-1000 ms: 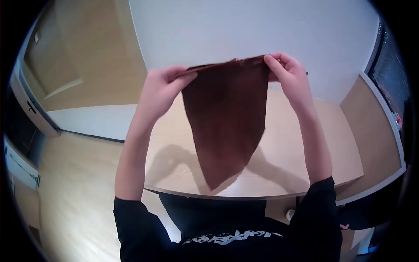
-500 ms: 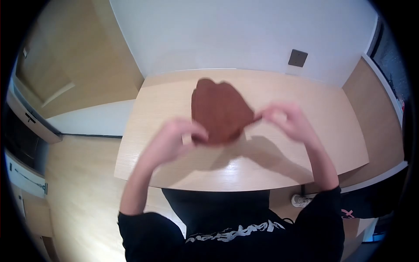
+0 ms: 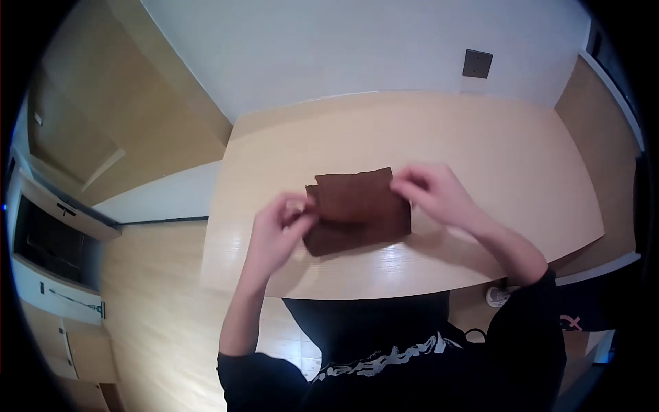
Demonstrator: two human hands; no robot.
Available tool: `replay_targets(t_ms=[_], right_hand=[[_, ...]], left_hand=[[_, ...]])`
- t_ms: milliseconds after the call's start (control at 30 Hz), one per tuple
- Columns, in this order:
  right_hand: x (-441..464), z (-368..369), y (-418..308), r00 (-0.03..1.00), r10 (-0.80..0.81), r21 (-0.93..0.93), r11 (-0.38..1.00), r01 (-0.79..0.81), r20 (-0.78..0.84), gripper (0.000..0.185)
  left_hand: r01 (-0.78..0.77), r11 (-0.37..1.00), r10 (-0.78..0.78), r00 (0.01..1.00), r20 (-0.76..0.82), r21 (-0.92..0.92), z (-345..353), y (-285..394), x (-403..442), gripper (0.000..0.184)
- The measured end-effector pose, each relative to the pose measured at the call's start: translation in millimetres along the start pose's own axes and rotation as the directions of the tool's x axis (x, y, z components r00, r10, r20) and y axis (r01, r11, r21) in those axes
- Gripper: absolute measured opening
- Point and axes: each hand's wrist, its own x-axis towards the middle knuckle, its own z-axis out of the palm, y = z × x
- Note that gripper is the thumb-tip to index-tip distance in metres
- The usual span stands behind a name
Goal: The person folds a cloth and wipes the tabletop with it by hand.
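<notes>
On the front of the black shirt point(image 3: 508, 343), head view: white lettering point(image 3: 384, 362), illegible. Brown cloth point(image 3: 360, 202), folded, on the pale table point(image 3: 494, 151). Left hand point(image 3: 276, 230), curled, at its left edge; right hand point(image 3: 439, 198), palm down, at its right edge; whether either's fingers clamp cloth, cannot tell.

Cloth point(image 3: 360, 202): solid dk brown, no pattern. Tabletop point(image 3: 480, 151): pale beige w/ faint wood grain. Wall point(image 3: 343, 51) past its far edge: bluish white; wall plate point(image 3: 477, 64) dk grey. Shirt point(image 3: 515, 350): black w/ irregular whitish-grey print point(image 3: 391, 360) across the front. Floor point(image 3: 158, 275): yellowish tan. Shoe point(image 3: 497, 296): whitish. Pink mark point(image 3: 570, 323) on v. dk fabric.
</notes>
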Motion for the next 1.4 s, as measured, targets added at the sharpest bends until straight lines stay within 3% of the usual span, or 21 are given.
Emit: replay_targets(t_ms=[67,100,133,167,200,267,367,500,567,700,900,967,1100,1167,1300,1400], right_hand=[[39.2,0.8,29.1,0.997,-0.028,-0.095,0.995,0.021,-0.072,0.022],[48.4,4.6,47.1,0.996,-0.026,-0.084,0.996,0.019,-0.084,0.022],[56.2,7.0,64.9,0.960,-0.165,-0.285,0.954,0.097,-0.224,0.025],[58.7,10.4,80.0,0.891,-0.314,-0.480,0.868,0.130,-0.327,0.028],[57.2,12.0,93.3,0.887,-0.312,-0.475,0.871,0.124,-0.341,0.028],[48.3,11.8,112.7,0.927,-0.270,-0.565,0.821,0.080,-0.260,0.033],[44.0,11.0,115.6,0.928,-0.318,-0.626,0.768,0.133,-0.194,0.030],[46.1,9.8,111.1,0.928,-0.310,-0.609,0.783,0.125,-0.209,0.028],[46.6,13.5,114.7,0.905,-0.374,-0.524,0.822,0.221,-0.204,0.023],[46.7,19.8,102.6,0.913,-0.395,-0.538,0.794,0.283,-0.103,0.023],[64.2,27.1,96.9,0.950,-0.274,-0.276,0.934,0.225,-0.152,0.016],[56.7,25.5,83.5,0.964,-0.131,-0.050,0.991,0.123,-0.230,0.015],[53.3,27.7,80.2,0.970,-0.026,0.014,0.999,0.030,-0.244,0.015],[57.0,29.6,85.3,0.959,-0.088,-0.082,0.994,0.068,-0.268,0.016],[57.3,25.3,85.3,0.935,-0.116,-0.053,0.993,0.104,-0.336,0.021],[55.2,27.1,86.0,0.974,-0.089,-0.074,0.994,0.075,-0.210,0.028]], left_hand=[[-0.011,0.942,0.063,0.987,-0.146,0.336,7.9,-2.0,33.6,0.041],[-0.015,0.938,0.065,0.989,-0.134,0.347,16.2,-10.5,39.9,0.041],[-0.211,0.778,0.337,0.935,-0.109,0.592,25.5,-19.3,47.2,0.046],[-0.351,0.517,0.569,0.822,-0.008,0.781,35.8,-22.6,51.2,0.051],[-0.360,0.508,0.572,0.820,0.006,0.783,51.0,-21.2,48.6,0.051],[-0.323,0.475,0.264,0.940,0.218,0.819,80.8,-22.1,27.5,0.058],[-0.377,0.415,0.224,0.924,0.308,0.828,91.0,-54.2,17.4,0.062],[-0.364,0.376,0.171,0.931,0.323,0.852,90.4,-49.3,18.5,0.063],[-0.360,0.385,0.187,0.932,0.310,0.850,92.1,-51.5,17.4,0.062],[-0.365,0.402,0.214,0.929,0.302,0.840,93.5,-52.8,15.1,0.063],[-0.338,0.449,0.289,0.931,0.223,0.828,88.4,-44.6,16.4,0.055],[-0.224,0.655,0.307,0.951,0.017,0.722,69.5,-45.9,28.6,0.047],[-0.114,0.639,0.281,0.955,-0.093,0.761,25.6,-65.6,77.8,0.038],[0.040,0.849,-0.034,0.999,-0.022,0.526,12.6,-67.4,100.3,0.035],[0.019,0.874,-0.114,0.979,0.167,0.485,14.9,-49.4,121.5,0.030],[0.087,0.827,-0.250,0.942,0.225,0.555,18.3,-33.4,120.2,0.023]])
